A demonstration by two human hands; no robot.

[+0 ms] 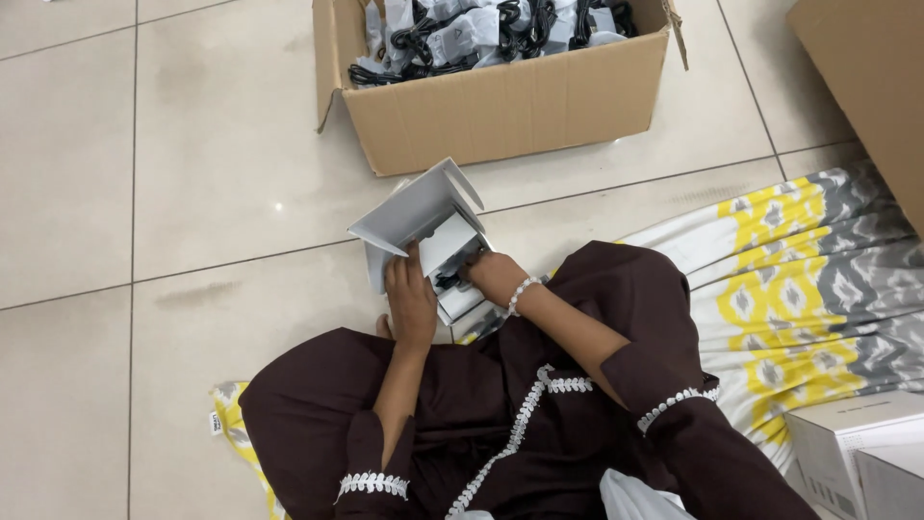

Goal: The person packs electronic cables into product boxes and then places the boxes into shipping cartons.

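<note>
Pale glossy floor tiles (173, 144) with thin dark grout lines fill the left of the view, bare but for a light reflection. Moving right, a person in a dark brown garment with white trim sits on the floor, and the left hand (411, 300) grips the near edge of a small white box (423, 226), fingers (402, 274) curled around its side just below the raised lid flap. That box sits low in front of the person's lap, its lid tilted open toward the camera's left. Just beside it, the right hand (494, 275), a white bead bracelet (520, 294) at its wrist, reaches into the open box, fingers closed on a small dark item whose kind cannot be told. Farther back stands an open cardboard carton (500, 111) filled with bagged black cables. To the right lies a yellow, grey and white patterned cloth (799, 289), and at the lower right corner stand two more white boxes (857, 457)
</note>
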